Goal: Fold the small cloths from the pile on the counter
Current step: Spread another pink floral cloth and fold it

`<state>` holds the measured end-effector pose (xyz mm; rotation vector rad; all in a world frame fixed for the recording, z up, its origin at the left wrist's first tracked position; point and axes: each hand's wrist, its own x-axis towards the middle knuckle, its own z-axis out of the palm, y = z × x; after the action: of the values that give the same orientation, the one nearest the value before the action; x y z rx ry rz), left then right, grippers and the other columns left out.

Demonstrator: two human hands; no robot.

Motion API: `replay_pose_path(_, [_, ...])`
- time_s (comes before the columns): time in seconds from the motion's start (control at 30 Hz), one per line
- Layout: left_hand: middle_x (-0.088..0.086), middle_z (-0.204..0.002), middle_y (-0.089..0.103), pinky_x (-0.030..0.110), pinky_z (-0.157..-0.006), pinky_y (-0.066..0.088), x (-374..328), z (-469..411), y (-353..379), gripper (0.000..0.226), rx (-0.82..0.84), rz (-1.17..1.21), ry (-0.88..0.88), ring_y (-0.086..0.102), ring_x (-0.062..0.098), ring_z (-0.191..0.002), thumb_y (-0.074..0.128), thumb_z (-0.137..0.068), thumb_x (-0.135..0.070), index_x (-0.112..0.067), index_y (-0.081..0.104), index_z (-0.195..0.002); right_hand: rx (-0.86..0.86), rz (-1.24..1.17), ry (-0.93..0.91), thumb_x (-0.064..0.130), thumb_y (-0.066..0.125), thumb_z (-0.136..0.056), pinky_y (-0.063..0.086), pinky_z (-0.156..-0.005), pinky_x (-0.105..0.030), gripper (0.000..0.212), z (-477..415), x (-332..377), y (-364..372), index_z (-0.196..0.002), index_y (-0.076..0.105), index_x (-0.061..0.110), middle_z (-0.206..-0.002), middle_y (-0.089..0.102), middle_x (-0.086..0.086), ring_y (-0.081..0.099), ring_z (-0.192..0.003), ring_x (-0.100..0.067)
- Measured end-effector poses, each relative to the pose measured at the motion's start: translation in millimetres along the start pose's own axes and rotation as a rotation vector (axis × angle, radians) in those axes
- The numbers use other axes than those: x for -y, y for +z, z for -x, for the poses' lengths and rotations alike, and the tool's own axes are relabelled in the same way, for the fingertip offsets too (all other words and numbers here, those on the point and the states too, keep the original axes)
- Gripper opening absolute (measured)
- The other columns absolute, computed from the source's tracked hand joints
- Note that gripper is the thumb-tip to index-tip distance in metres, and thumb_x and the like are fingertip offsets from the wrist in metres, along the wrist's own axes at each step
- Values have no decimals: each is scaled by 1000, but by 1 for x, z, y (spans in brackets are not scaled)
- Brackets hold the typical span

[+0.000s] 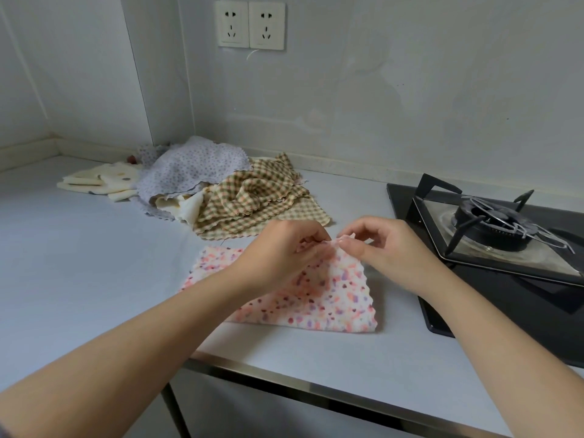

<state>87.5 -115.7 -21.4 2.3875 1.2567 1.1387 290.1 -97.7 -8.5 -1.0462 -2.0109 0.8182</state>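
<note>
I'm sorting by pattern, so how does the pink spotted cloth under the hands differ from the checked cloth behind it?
Pattern: the pink cloth has pink and purple spots on white; the checked cloth has green-brown checks.
Pose: the pink cloth lies mostly flat; the checked cloth is crumpled.
Handling: the left hand and right hand pinch the pink cloth's far edge; no hand holds the checked cloth.
Both have wavy edges.

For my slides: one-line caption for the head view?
Left hand and right hand pinch the speckled cloth at its far edge on the counter, pile behind.
</note>
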Motion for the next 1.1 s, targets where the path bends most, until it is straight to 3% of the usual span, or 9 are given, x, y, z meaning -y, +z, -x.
replay_pose_path(0.1, [-6,-84,67,20,-68,44,6,0,-3,13,58,-80,-11,57,6,-72,63,-92,-25,-13,68,-96,-52,-76,49,20,64,-92,44,-67,-23,18,-3,-6,1,-79,67,7,-69,61,0,54,-66,-10])
replay_pose_path(0.2, [-5,-74,60,22,-58,37,14,-2,-20,15,169,-175,-60,50,10,-63,64,-91,-27,-13,63,-85,-136,-152,126,21,57,-96,39,-64,-28,23,-4,-11,1,-81,63,5,-68,53,-7,47,-64,-16])
replay_pose_path(0.33, [-13,-61,51,16,-52,34,29,-5,-57,25,325,-232,-236,43,1,-52,67,-88,-30,-27,54,-67,-313,-302,220,24,51,-99,47,-76,-36,27,-7,-15,0,-89,56,-1,-81,61,-15,60,-76,-23])
replay_pose_path(0.5, [1,-68,59,31,-63,46,45,-1,-85,28,526,-114,-423,53,11,-65,73,-83,-34,-9,62,-76,-484,-286,283,28,47,-100,52,-88,-46,26,-8,-17,-4,-87,58,9,-98,69,-16,66,-94,-31])
replay_pose_path(0.63, [4,-89,75,30,-76,56,43,0,-96,19,304,211,-533,70,19,-82,78,-74,-21,-9,73,-87,-594,-250,291,29,47,-100,51,-84,-38,24,-10,-17,-9,-84,58,14,-93,66,-9,64,-93,-26])
replay_pose_path(0.8, [10,-86,71,37,-80,53,48,-1,-86,10,-101,743,-644,65,25,-82,65,-81,-18,-9,68,-84,-575,-352,247,46,54,-84,50,-90,-57,23,-8,-10,-10,-78,64,26,-99,65,-20,63,-99,-40])
replay_pose_path(0.9, [8,-79,63,28,-61,51,47,-5,-78,15,-221,691,-704,57,20,-69,54,-96,-15,-10,62,-84,-552,-372,250,53,57,-76,47,-75,-50,29,-6,-9,-11,-74,62,24,-84,54,-15,52,-79,-28])
replay_pose_path(1.03, [13,-83,53,30,-59,38,45,-9,-72,14,-297,508,-710,48,22,-70,50,-98,-18,-7,59,-98,-535,-458,250,28,51,-100,51,-82,-42,23,-7,-10,-12,-81,61,17,-90,67,-7,64,-88,-23])
replay_pose_path(1.1, [11,-75,54,28,-55,37,45,-9,-68,17,-285,292,-704,49,20,-65,49,-97,-18,-6,58,-91,-507,-438,291,25,47,-102,55,-81,-39,23,-7,-11,-12,-88,61,14,-95,70,-4,68,-90,-19])
